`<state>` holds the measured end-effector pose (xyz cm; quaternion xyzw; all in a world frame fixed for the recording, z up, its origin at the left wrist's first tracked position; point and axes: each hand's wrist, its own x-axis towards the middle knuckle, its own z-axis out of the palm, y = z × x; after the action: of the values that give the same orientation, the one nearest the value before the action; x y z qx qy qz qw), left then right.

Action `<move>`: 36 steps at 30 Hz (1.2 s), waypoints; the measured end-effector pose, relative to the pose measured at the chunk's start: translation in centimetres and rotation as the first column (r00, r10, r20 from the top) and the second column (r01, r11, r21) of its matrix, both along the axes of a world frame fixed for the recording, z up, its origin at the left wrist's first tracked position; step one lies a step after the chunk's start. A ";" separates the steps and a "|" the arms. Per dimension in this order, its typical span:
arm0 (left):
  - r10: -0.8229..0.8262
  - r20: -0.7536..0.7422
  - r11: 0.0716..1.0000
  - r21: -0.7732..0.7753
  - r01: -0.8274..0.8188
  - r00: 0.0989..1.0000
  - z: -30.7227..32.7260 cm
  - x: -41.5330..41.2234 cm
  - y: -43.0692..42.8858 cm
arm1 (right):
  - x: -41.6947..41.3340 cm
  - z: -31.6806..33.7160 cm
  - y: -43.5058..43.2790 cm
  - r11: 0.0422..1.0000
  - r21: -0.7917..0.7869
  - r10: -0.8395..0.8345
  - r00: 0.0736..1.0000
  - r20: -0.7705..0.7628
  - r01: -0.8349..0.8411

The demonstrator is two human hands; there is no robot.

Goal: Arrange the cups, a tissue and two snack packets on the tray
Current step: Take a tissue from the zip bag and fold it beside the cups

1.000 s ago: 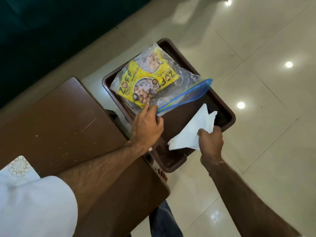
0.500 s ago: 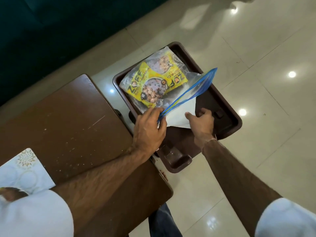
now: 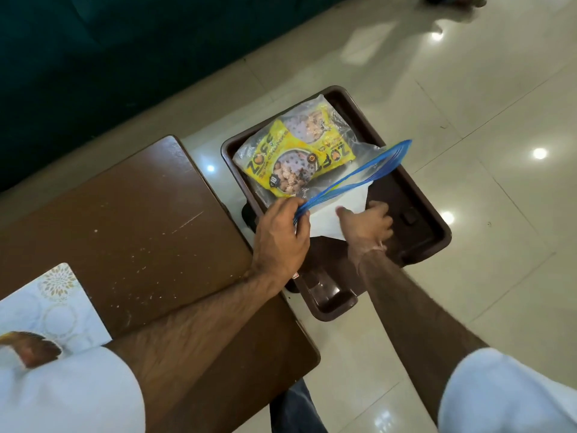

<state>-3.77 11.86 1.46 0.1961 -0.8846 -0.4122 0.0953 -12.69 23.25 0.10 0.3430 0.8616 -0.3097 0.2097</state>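
Sliding the tissue [image 3: 331, 214] onto the tray [image 3: 437, 226]
Left hand [image 3: 281, 242] is pinching the bag edge [image 3: 359, 173] up; right hand [image 3: 368, 226] grip unclear; keeping tissue flat helps.

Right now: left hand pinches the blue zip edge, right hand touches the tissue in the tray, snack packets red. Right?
No. Head view: snack packets are yellow; the left hand pinches the blue zip edge, right hand touches the tissue in the tray.

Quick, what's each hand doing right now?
Left hand: pinches the clear zip bag by its blue edge.
Right hand: on the white tissue; grip cannot be told.
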 end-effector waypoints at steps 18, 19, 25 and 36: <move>-0.152 0.169 0.886 0.459 0.059 0.974 1.6 0.7 0.5 | 3.8 8.2 6.5 0.549 -0.822 -0.181 0.982 0.060 0.152; -0.194 0.152 0.824 0.561 0.077 0.969 2.4 0.7 0.4 | 3.8 8.9 6.0 0.527 -0.845 -0.144 0.989 0.018 0.093; -0.054 0.121 0.748 0.662 -0.039 0.991 6.9 2.1 -3.2 | 3.6 12.9 -0.3 0.502 -0.845 0.029 0.981 -0.194 -0.182; 0.322 0.288 0.663 0.612 -0.432 0.902 10.7 17.5 -17.8 | 9.4 14.6 -17.2 0.432 -0.840 0.371 0.914 -0.167 -0.329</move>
<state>13.72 -5.92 12.20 0.4273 -0.6243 -0.6531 0.0338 -3.31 6.09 14.72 0.0157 0.6431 -0.6345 0.4285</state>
